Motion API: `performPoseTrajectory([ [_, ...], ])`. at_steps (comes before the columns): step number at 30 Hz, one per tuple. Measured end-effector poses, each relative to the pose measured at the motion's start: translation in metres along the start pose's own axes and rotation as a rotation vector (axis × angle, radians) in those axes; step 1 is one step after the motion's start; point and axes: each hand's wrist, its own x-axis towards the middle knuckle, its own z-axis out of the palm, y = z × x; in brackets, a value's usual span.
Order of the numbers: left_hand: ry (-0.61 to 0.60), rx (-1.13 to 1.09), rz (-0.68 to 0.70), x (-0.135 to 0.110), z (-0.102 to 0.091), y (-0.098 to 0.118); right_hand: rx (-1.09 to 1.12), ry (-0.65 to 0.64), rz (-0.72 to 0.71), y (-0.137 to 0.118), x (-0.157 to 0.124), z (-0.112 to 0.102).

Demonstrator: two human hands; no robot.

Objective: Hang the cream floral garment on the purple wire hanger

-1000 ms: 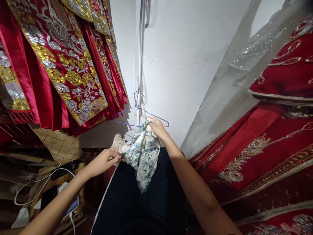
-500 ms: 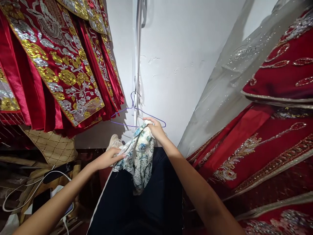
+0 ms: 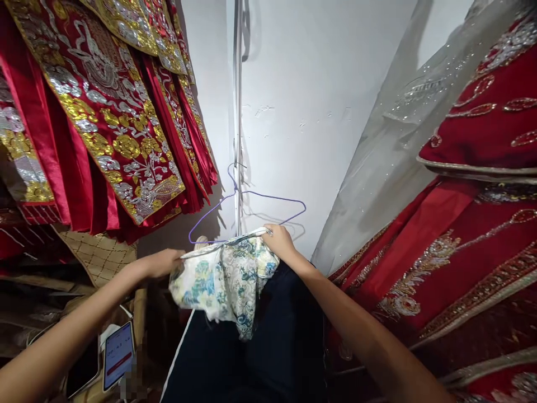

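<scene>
A floral garment [image 3: 222, 280] in white, blue and green hangs stretched between my two hands above my dark trousers [image 3: 251, 358]. My left hand [image 3: 161, 262] is closed on the garment's left end. My right hand [image 3: 279, 243] is closed on its right end, just under a thin purple wire hanger [image 3: 247, 204]. The hanger sits tilted against the white wall [image 3: 302, 101], right above the cloth's top edge. Whether my right hand also grips the hanger's wire is hidden.
Red robes [image 3: 96, 117] with gold and silver embroidery hang at the upper left. More red embroidered cloth [image 3: 470, 235] and a sheer sequinned veil [image 3: 398, 140] fill the right. A lit phone [image 3: 118, 355] and a woven bag [image 3: 98, 254] lie at the lower left.
My left hand took hold of the garment's left end and pulled it out sideways. The bunched cloth is now spread between both hands, and the hanger has swung up and to the right.
</scene>
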Motion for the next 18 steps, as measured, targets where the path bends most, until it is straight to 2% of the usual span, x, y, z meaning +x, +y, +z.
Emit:
performPoseTrajectory([
  [2, 0.197, 0.023, 0.084, 0.012, -0.010, -0.011, -0.027, 0.004, -0.013, -0.002, -0.002, -0.008],
  [4, 0.388, 0.058, 0.177, 0.025, -0.023, -0.007, 0.011, 0.022, -0.013, -0.005, -0.003, -0.011],
  [7, 0.539, 0.095, 0.191, 0.046, -0.038, 0.005, 0.149, 0.027, -0.026, -0.012, -0.008, -0.005],
  [9, 0.550, 0.122, 0.105, 0.059, -0.041, 0.007, 0.216, 0.028, -0.040, -0.016, -0.013, 0.000],
  [12, 0.461, 0.107, -0.096, 0.070, -0.037, 0.002, 0.246, 0.025, -0.046, -0.020, -0.020, 0.004],
  [14, 0.419, 0.047, -0.173, 0.071, -0.031, -0.001, 0.255, 0.014, -0.038, -0.019, -0.022, 0.002],
  [18, 0.527, -0.159, -0.088, 0.069, -0.023, 0.008, 0.313, -0.016, -0.030, -0.019, -0.022, -0.006],
])
